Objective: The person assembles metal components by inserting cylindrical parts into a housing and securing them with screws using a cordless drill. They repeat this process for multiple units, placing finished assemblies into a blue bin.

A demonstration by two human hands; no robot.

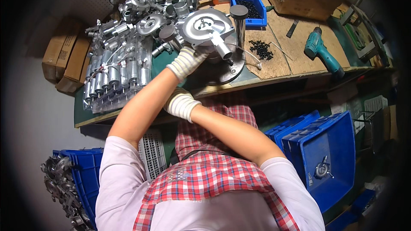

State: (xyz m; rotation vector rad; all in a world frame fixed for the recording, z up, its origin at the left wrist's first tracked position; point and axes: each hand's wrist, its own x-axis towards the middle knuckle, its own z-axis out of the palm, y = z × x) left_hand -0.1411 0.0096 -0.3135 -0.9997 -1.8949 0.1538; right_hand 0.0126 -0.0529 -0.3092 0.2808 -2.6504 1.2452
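Note:
A round silver metal housing [206, 26] with a short pipe sits on a fixture with a round base plate [222, 73] and dark-capped posts [239, 12]. My left hand [188, 63], in a striped knit glove, is closed at the housing's near-left edge, its fingertips partly hidden underneath. Below it, by the table's front edge, is my gloved right hand [182, 104]; its fingers are out of sight, so their hold cannot be made out. A thin pale cable with a connector [259, 65] trails right of the fixture.
Cylindrical motors [112, 76] in clear trays and piled metal housings [150, 23] lie left. Black screws [261, 50], a blue bin [250, 10] and a teal cordless drill [323, 53] are on the right. Blue crates [329, 158] stand below, one holding a metal part [322, 170].

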